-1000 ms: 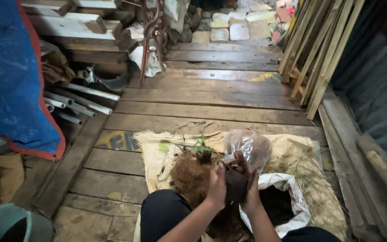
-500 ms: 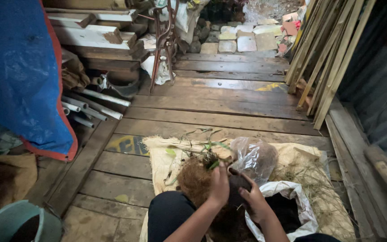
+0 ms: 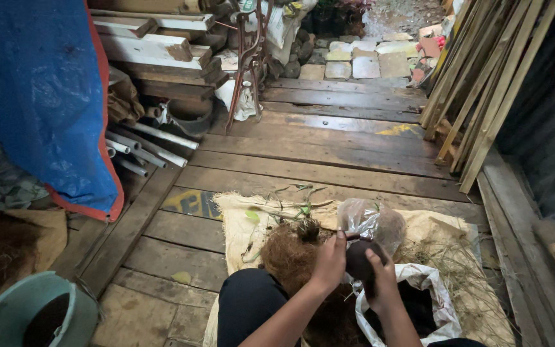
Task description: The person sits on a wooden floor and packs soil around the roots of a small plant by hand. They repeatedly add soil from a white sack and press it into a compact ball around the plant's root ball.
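My left hand [image 3: 329, 262] and my right hand [image 3: 382, 277] close together around a dark round lump [image 3: 359, 261] held over my lap. My left hand also rests against a heap of brown coconut fibre [image 3: 288, 252] with a small green plant [image 3: 303, 212] lying behind it. Just past my hands lies a clear plastic bag [image 3: 372, 222]. Under my right hand a white sack [image 3: 425, 295] of dark soil stands open. Everything sits on a pale burlap sheet [image 3: 242, 222] on the plank floor.
A blue tarp [image 3: 40, 103] hangs at left over grey pipes [image 3: 146, 146] and stacked timber [image 3: 155, 48]. A green bucket [image 3: 27, 315] stands at the lower left. Long wooden slats [image 3: 476, 83] lean against the right wall. Stone slabs [image 3: 364, 61] lie beyond the floorboards [image 3: 329, 144].
The view has tilted slightly, so the scene sits lower and more to the right. My hands stay closed together on the dark lump, shifting only a little.
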